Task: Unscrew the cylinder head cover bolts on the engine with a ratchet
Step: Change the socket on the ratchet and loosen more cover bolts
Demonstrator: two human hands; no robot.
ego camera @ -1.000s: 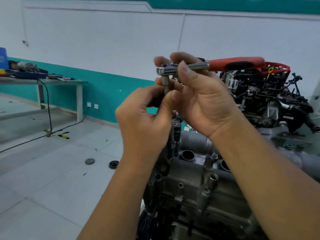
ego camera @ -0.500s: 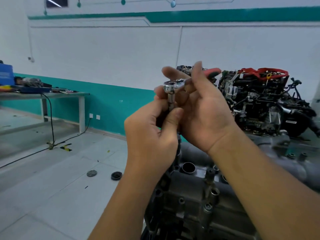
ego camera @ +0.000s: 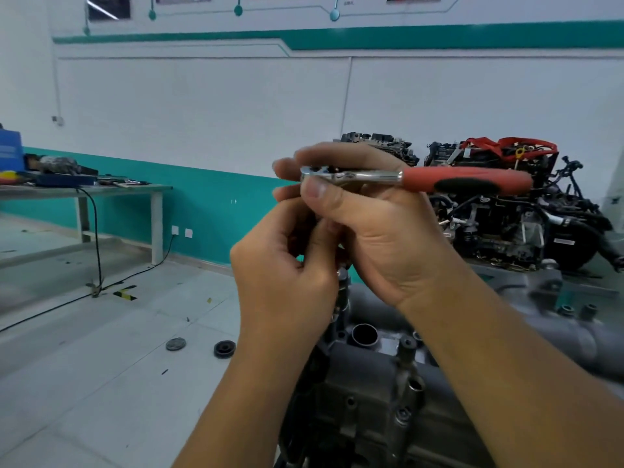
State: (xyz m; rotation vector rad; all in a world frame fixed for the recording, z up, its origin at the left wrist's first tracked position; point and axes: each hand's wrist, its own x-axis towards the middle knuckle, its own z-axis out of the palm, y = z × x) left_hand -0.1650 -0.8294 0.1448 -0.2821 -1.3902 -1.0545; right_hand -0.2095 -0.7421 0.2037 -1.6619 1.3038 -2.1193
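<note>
Right hand [ego camera: 381,231] pinches the ratchet [ego camera: 415,179] by its head, up in the air above the engine [ego camera: 371,393]. Left hand [ego camera: 287,265] is curled under it, can't tell on what. Steel, stiff, prob slick; better to grip the rubber handle imo.

White-teal wall [ego camera: 202,106], tiled floor [ego camera: 101,383]

Left hand [ego camera: 287,265]: bare, no glove, no ring or other jewellery to see.
Right hand [ego camera: 381,231]: bare also; the thumbnail, at about 10 o'clock on the hand, is cut short and is plain.
Left forearm [ego camera: 243,400]: bare down to the bottom edge of the view; no sleeve, no watch, no band at the wrist.
Right forearm [ego camera: 506,366]: bare to the edge at about 4 o'clock; no sleeve or cuff visible, no markings.
</note>
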